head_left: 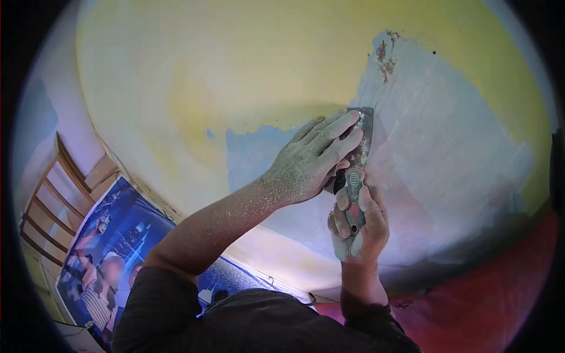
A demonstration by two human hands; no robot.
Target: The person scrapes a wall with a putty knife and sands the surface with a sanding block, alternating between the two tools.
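Note:
A scraper (366, 141) with a broad metal blade and a worn handle stands nearly upright against the wall (265, 70). My right hand (368, 223) is closed round its handle from below. My left hand (318, 150), coated in pale dust, lies over the blade with its fingers stretched out and pressed on the metal. Around the tool the wall shows yellow paint and a large pale grey-blue bare patch (447, 135). Above the blade is a brown, chipped spot (385, 59). The blade's edge against the wall is partly hard to make out.
At the left stands a wooden ladder-like frame (53, 200). A blue printed banner (126, 217) with pictured people lies at the lower left. Red material (471, 300) covers the lower right. A small dark hole (434, 52) marks the wall at the upper right.

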